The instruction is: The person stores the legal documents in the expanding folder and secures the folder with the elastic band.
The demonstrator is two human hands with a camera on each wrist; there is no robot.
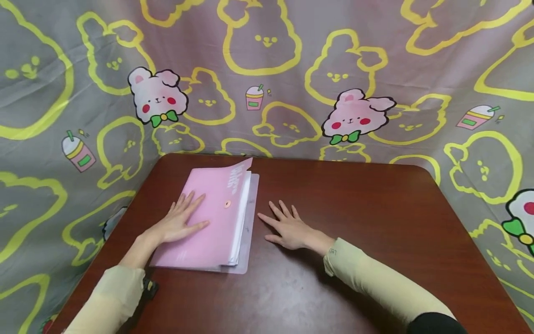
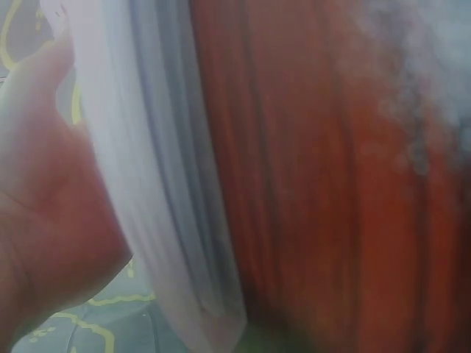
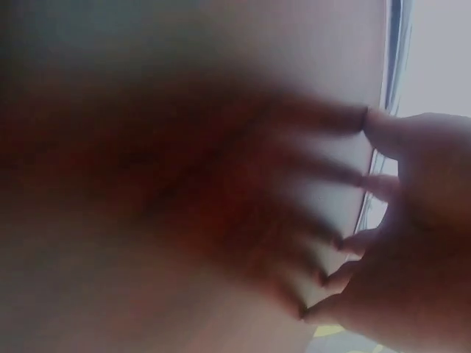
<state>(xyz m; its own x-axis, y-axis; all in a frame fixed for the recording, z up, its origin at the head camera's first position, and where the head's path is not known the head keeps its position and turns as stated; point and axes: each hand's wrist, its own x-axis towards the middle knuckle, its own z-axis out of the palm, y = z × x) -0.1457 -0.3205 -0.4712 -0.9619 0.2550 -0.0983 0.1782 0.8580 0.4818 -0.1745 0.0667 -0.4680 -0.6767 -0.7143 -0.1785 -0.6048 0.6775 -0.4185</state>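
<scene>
A pink expanding file folder (image 1: 212, 195) lies on the left half of the brown table, its flap edge lifted a little at the far right corner. White paper edges (image 1: 243, 222) show along its right side, and a small round button sits on the cover. My left hand (image 1: 179, 220) rests on the cover with fingers spread. To the right of the folder, my right hand (image 1: 289, 227) touches the tabletop, fingers straight and apart. In the left wrist view the folder's layered edge (image 2: 162, 162) stands beside the hand. Fingertips (image 3: 379, 187) meet the table surface in the right wrist view.
The dark brown table (image 1: 354, 199) has rounded far corners. A grey cloth (image 1: 288, 125) with yellow outlined figures and pink bunny heads hangs behind it and on both sides. Near the left cuff a small dark object (image 1: 150, 288) shows at the wrist.
</scene>
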